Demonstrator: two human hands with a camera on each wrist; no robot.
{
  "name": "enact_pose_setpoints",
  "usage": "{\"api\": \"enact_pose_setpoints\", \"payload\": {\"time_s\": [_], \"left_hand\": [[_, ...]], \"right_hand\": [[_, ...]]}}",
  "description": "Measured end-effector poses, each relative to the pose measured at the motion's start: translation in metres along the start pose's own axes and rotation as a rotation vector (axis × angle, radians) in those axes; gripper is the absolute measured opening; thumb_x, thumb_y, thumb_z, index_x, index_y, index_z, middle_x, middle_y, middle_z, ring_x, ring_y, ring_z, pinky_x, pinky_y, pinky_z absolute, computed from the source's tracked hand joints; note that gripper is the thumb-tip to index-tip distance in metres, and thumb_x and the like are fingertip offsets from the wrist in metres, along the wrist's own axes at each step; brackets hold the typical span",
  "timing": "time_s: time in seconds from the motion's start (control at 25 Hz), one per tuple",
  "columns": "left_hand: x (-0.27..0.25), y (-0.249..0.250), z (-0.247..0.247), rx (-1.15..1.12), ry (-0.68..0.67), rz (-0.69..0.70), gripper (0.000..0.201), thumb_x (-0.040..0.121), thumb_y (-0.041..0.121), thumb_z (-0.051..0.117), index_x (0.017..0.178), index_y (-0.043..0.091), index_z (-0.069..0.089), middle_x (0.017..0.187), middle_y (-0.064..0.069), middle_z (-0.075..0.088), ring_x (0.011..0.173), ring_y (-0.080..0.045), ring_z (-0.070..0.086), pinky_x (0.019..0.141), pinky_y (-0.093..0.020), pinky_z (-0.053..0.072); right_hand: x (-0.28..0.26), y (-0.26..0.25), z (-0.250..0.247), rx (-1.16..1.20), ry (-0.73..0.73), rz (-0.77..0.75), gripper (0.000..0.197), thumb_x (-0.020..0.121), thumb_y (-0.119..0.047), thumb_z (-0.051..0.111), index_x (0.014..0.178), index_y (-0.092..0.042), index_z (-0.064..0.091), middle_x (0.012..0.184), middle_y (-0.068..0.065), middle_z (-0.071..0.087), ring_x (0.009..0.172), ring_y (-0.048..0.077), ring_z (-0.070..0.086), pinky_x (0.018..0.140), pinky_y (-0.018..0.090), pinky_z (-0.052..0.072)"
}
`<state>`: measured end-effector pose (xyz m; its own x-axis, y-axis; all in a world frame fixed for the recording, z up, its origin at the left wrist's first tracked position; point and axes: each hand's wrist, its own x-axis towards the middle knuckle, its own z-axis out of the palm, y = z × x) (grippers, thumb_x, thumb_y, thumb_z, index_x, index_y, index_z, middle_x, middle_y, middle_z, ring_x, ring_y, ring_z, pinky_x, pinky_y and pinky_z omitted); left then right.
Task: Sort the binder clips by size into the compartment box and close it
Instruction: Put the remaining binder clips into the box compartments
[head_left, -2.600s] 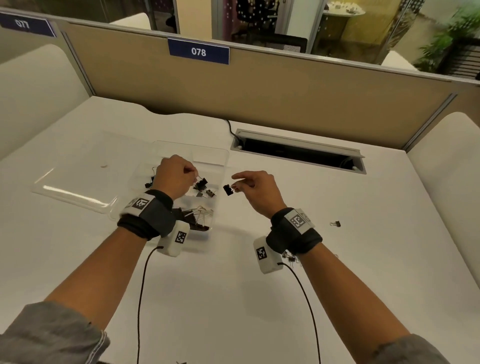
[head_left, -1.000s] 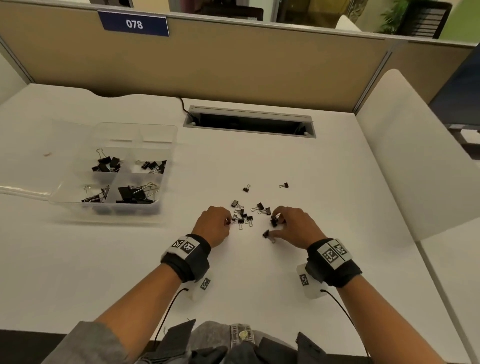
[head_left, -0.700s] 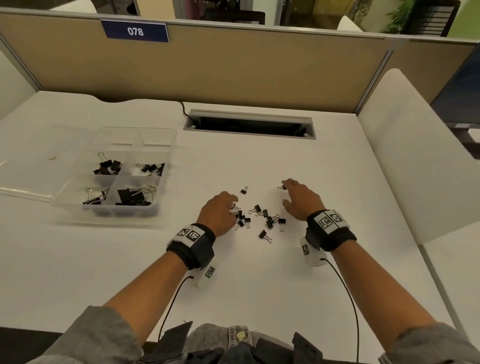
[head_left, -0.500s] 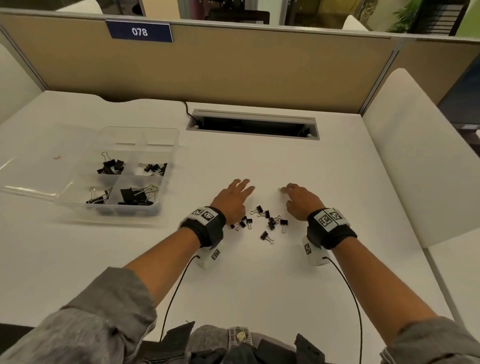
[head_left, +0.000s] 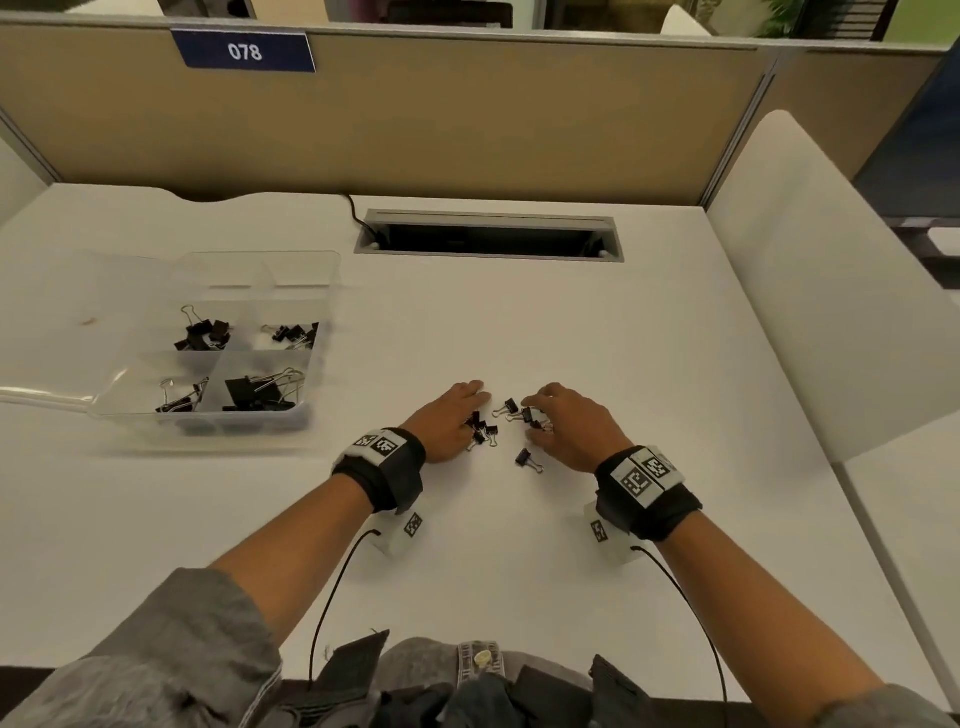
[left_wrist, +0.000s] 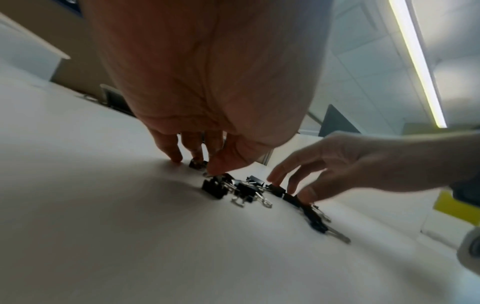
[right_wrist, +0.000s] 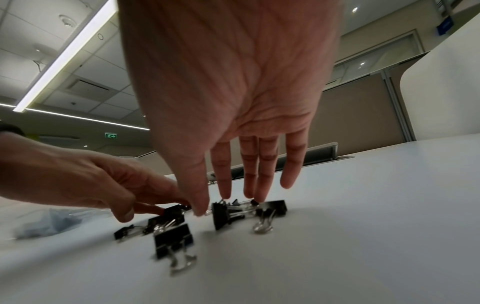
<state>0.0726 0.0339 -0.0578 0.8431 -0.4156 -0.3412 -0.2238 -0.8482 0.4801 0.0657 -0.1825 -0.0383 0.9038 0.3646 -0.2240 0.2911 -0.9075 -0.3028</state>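
Note:
Several small black binder clips (head_left: 485, 434) lie in a loose heap on the white table, one clip (head_left: 525, 458) slightly nearer me. My left hand (head_left: 475, 402) rests its straight fingers on the table at the heap's left side, thumb (left_wrist: 217, 169) touching a clip. My right hand (head_left: 535, 415) hovers over the heap's right side, its fingers (right_wrist: 265, 185) pointing down onto the clips (right_wrist: 223, 214). Neither hand holds a clip. The clear compartment box (head_left: 330, 312) stands open at the left, with clips (head_left: 260, 392) of different sizes in separate compartments.
The box's clear lid (head_left: 78, 332) lies folded out flat to the left. A cable slot (head_left: 488, 240) is set into the table at the back, before a tan partition (head_left: 467, 119). A white divider (head_left: 810, 291) borders the table on the right.
Both hands left the box and came to the loose clips. In the last half second they drew in toward each other, raking the outlying clips into a tighter heap.

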Motion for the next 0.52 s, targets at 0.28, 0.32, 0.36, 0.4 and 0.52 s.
{"api": "enact_pose_setpoints", "payload": {"time_s": [0.28, 0.32, 0.36, 0.4, 0.52], "left_hand": [[-0.025, -0.031, 0.001, -0.338, 0.236, -0.064, 0.066, 0.083, -0.009, 0.041, 0.143, 0.018, 0.043, 0.151, -0.004, 0.039, 0.141, -0.022, 0.034, 0.116, -0.037, 0.030], [-0.026, -0.033, 0.001, -0.302, 0.265, -0.073, 0.061, 0.083, -0.006, 0.045, 0.140, 0.017, 0.047, 0.147, -0.006, 0.043, 0.137, -0.023, 0.038, 0.113, -0.038, 0.034], [-0.026, -0.035, 0.002, -0.247, 0.277, -0.079, 0.056, 0.085, -0.002, 0.050, 0.138, 0.015, 0.049, 0.143, -0.007, 0.046, 0.133, -0.024, 0.041, 0.109, -0.037, 0.036], [-0.024, -0.034, 0.002, -0.185, 0.272, -0.085, 0.052, 0.086, 0.003, 0.054, 0.137, 0.014, 0.050, 0.139, -0.008, 0.047, 0.129, -0.025, 0.043, 0.107, -0.036, 0.037], [-0.018, -0.026, 0.006, -0.078, 0.266, -0.094, 0.044, 0.089, 0.020, 0.060, 0.133, 0.016, 0.055, 0.129, -0.006, 0.049, 0.121, -0.023, 0.045, 0.100, -0.034, 0.040]], "right_hand": [[-0.005, -0.013, 0.000, 0.014, 0.009, -0.031, 0.039, 0.093, -0.030, 0.055, 0.131, -0.024, 0.056, 0.133, -0.002, 0.052, 0.113, 0.020, 0.056, 0.084, 0.032, 0.045], [-0.003, -0.018, 0.000, 0.017, 0.013, -0.049, 0.040, 0.093, -0.030, 0.055, 0.133, -0.024, 0.054, 0.134, -0.002, 0.051, 0.114, 0.020, 0.055, 0.085, 0.033, 0.045], [0.000, -0.024, 0.000, 0.010, 0.008, -0.071, 0.042, 0.093, -0.031, 0.055, 0.135, -0.024, 0.052, 0.136, -0.002, 0.051, 0.117, 0.020, 0.054, 0.087, 0.034, 0.045], [0.003, -0.030, 0.001, -0.001, -0.005, -0.093, 0.044, 0.094, -0.031, 0.055, 0.137, -0.024, 0.050, 0.138, -0.001, 0.049, 0.119, 0.020, 0.053, 0.089, 0.034, 0.045], [0.011, -0.045, 0.006, -0.048, -0.066, -0.140, 0.049, 0.094, -0.035, 0.056, 0.141, -0.026, 0.046, 0.139, -0.001, 0.048, 0.122, 0.021, 0.050, 0.091, 0.035, 0.045]]}}
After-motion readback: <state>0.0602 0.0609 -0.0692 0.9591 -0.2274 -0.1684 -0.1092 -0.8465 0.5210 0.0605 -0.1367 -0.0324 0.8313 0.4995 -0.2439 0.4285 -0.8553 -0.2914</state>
